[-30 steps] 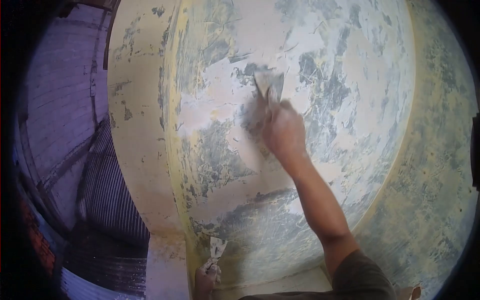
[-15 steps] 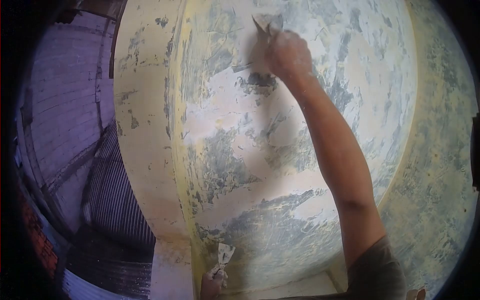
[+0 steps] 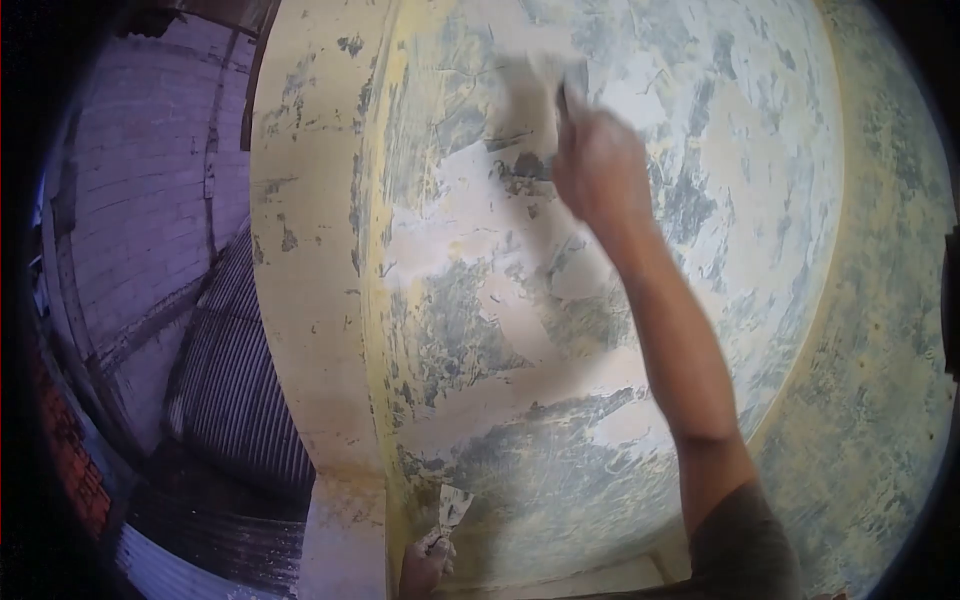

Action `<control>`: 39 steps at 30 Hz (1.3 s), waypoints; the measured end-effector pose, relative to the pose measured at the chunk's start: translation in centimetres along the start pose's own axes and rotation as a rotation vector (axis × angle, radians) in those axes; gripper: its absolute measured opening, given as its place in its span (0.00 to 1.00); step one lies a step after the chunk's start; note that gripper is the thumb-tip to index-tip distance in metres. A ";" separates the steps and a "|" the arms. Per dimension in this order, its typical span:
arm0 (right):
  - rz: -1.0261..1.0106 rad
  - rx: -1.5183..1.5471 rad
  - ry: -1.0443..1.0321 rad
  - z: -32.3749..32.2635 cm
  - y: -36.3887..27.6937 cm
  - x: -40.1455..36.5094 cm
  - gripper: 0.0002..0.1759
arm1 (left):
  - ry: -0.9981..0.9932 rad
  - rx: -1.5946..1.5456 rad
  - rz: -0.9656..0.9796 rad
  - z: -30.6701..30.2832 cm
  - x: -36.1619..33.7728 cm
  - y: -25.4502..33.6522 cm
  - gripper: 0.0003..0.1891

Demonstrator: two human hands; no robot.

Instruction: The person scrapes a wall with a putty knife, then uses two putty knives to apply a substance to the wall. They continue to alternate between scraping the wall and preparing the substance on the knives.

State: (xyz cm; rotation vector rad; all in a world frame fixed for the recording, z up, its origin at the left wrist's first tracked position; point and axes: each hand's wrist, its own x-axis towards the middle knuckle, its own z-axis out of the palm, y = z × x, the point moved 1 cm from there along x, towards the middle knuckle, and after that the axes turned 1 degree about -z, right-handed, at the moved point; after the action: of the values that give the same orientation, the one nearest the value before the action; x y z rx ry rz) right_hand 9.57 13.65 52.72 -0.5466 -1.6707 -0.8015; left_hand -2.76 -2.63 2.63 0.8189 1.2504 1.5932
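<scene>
My right hand (image 3: pixel 606 165) is raised high against the wall (image 3: pixel 480 390), closed round a putty knife (image 3: pixel 566 98) whose blade is blurred by motion. Pale filler lies in smeared patches on the wall around it, between grey and yellowish areas. Low down, near the inner corner, my left hand (image 3: pixel 428 565) grips a second putty knife (image 3: pixel 454 506) with its blade pointing up. Dark smudges mark that blade, and whitish filler coats the fingers.
A pale yellow pillar edge (image 3: pixel 310 250) runs down the left of the wall. Beyond it are a block wall (image 3: pixel 140 170), a corrugated sheet (image 3: pixel 240 370) and red bricks (image 3: pixel 75 450). Another mottled wall face (image 3: pixel 885 300) stands at the right.
My right hand has come down and slightly right with its putty knife. The view has shifted a little, and my left hand stays low with the other knife.
</scene>
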 end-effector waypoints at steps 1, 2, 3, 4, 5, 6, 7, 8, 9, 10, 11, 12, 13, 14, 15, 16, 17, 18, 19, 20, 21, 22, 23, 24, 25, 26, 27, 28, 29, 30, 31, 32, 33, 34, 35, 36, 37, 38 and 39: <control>-0.030 -0.028 0.082 1.1 1.1 2.8 0.16 | 0.001 0.003 0.000 0.0 0.0 -0.1 0.16; -0.061 -0.055 0.164 2.1 1.9 5.1 0.16 | 0.003 -0.014 -0.011 -0.1 0.1 -0.2 0.15; -0.060 -0.054 0.166 2.1 2.0 6.5 0.16 | 0.005 -0.033 -0.022 -0.2 0.1 -0.4 0.15; 0.033 -0.055 0.027 2.0 1.8 7.7 0.15 | 0.007 -0.033 -0.021 -0.5 0.3 -0.7 0.15; 0.122 -0.056 -0.113 2.0 1.5 8.3 0.14 | 0.029 -0.023 -0.027 -0.7 0.5 -1.1 0.15; 0.116 -0.053 -0.116 2.2 1.2 8.1 0.14 | 0.051 -0.016 -0.034 -0.8 0.5 -1.1 0.15; 0.066 -0.104 -0.138 2.5 0.7 7.5 0.13 | 0.053 -0.024 -0.034 -0.8 0.5 -1.1 0.15; 0.017 -0.155 -0.161 2.8 0.4 6.6 0.12 | 0.049 -0.038 -0.040 -0.9 0.5 -0.9 0.15; -0.073 -0.196 -0.131 3.6 0.5 5.0 0.13 | 0.043 -0.051 -0.046 -0.9 0.4 -0.8 0.15; 0.035 -0.164 -0.196 4.2 -0.1 3.7 0.13 | 0.041 -0.055 -0.048 -1.0 0.5 -1.0 0.15; 0.032 -0.115 -0.193 4.2 -1.0 1.2 0.14 | 0.027 -0.004 -0.037 -1.2 0.6 -1.1 0.15; 0.075 -0.127 -0.318 3.3 -2.5 -0.7 0.14 | 0.014 0.047 -0.025 -1.2 0.7 -1.2 0.15; 0.000 -0.109 -0.246 4.4 -2.5 -3.0 0.13 | 0.013 0.051 -0.028 -1.2 0.5 -1.2 0.15; 0.017 -0.088 -0.352 3.4 -3.4 -4.9 0.14 | 0.007 0.040 -0.041 -1.1 0.4 -0.9 0.15; -0.020 -0.071 -0.356 2.8 -3.8 -6.3 0.14 | 0.005 0.024 -0.048 -1.0 0.4 -0.7 0.15; -0.064 -0.052 -0.360 2.4 -3.8 -6.8 0.14 | 0.011 0.020 -0.039 -0.7 0.4 -0.4 0.15; -0.071 -0.047 -0.354 2.2 -3.7 -5.8 0.14 | 0.013 -0.016 -0.030 -0.5 0.3 -0.2 0.15; -0.062 -0.057 -0.268 1.8 -3.4 -4.2 0.14 | 0.010 -0.046 -0.028 -0.4 0.2 -0.1 0.15; -0.047 -0.070 -0.184 1.6 -2.6 -2.5 0.14 | 0.007 -0.040 -0.030 -0.5 0.2 -0.4 0.15; -0.147 -0.057 -0.016 2.2 -1.2 -0.3 0.13 | 0.004 -0.029 -0.025 -0.5 0.4 -0.8 0.16; -0.078 -0.086 -0.012 2.0 -1.0 2.4 0.12 | 0.003 -0.019 -0.017 -0.6 0.6 -1.0 0.16; -0.209 -0.103 0.139 2.8 0.4 4.2 0.11 | 0.005 -0.017 -0.017 -0.5 0.4 -0.8 0.16; 0.012 -0.072 -0.002 2.1 -0.3 6.3 0.10 | 0.013 -0.017 -0.035 -0.3 0.2 -0.3 0.16; 0.012 -0.070 -0.002 2.5 0.2 6.8 0.10 | 0.019 -0.019 -0.055 -0.3 0.0 0.1 0.17; -0.088 -0.113 0.013 2.8 0.8 7.0 0.10 | 0.020 -0.021 -0.056 -0.4 0.0 0.2 0.17; -0.191 -0.157 0.025 3.1 1.1 7.1 0.09 | 0.021 -0.035 -0.039 -0.5 -0.1 0.3 0.17; -0.113 -0.039 -0.120 2.6 0.4 6.9 0.09 | 0.021 -0.052 -0.024 -0.5 -0.1 0.3 0.17; -0.120 -0.040 -0.127 3.0 -0.3 6.0 0.09 | 0.019 -0.060 -0.028 -0.5 -0.2 0.3 0.17; -0.062 -0.081 -0.146 3.6 -1.2 4.6 0.08 | 0.041 -0.044 -0.037 -0.4 -0.2 0.4 0.17; -0.003 -0.122 -0.162 4.1 -2.0 3.1 0.08 | 0.063 -0.026 -0.043 -0.4 -0.1 0.5 0.16; -0.028 -0.119 -0.189 4.5 -2.7 0.8 0.08 | 0.060 -0.027 -0.046 -0.3 -0.1 0.4 0.16; -0.048 -0.116 -0.216 4.4 -3.2 -1.5 0.07 | 0.043 -0.030 -0.042 -0.4 -0.1 0.4 0.16; -0.045 -0.116 -0.216 3.6 -3.6 -3.5 0.07 | 0.028 -0.035 -0.036 -0.5 0.0 0.4 0.16; -0.076 -0.102 -0.262 2.8 -3.8 -5.3 0.08 | 0.030 -0.030 -0.036 -0.7 -0.1 0.2 0.16; -0.114 -0.087 -0.306 2.3 -3.8 -6.0 0.09 | 0.002 -0.049 -0.014 -0.9 0.0 -0.2 0.17; -0.120 -0.084 -0.298 1.6 -3.6 -4.9 0.09 | -0.025 -0.070 0.013 -0.9 0.2 -0.5 0.17; -0.063 -0.097 -0.287 0.4 -3.2 -3.1 0.11 | -0.025 -0.068 0.017 -0.8 0.3 -0.6 0.17; 0.000 -0.114 -0.278 -0.4 -2.2 -1.5 0.13 | -0.017 -0.066 0.009 -0.8 0.3 -0.7 0.17; 0.006 -0.087 -0.171 -0.4 -0.5 0.7 0.15 | -0.010 -0.062 0.000 -0.7 0.4 -0.7 0.17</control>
State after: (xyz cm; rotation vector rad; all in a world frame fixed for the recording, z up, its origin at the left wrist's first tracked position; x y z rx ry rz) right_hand 9.33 12.94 53.33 -0.6968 -1.7952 -0.8454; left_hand -3.32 -2.50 1.74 0.7868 1.1877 1.6181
